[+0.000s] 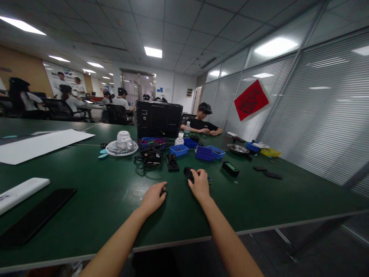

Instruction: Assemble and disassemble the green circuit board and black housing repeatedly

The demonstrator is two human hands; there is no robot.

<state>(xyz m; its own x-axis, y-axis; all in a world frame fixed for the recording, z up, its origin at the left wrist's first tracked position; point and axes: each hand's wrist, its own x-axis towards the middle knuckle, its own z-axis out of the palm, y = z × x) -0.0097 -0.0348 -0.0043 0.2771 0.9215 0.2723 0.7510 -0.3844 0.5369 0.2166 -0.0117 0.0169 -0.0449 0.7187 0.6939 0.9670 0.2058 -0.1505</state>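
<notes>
Both forearms are bare to the left hand (152,198) and right hand (200,186), without sleeves.

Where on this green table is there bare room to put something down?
Bare green shows between the black phone and the left hand, and along the near edge of the table right of the right hand. It is crowded beyond the hands: white fan, cables, blue bins.

Dim overall. Ceiling panels (153,52) supply light, glare on right glass partition (317,96). Wide-angle bending at edges; far background soft.
</notes>
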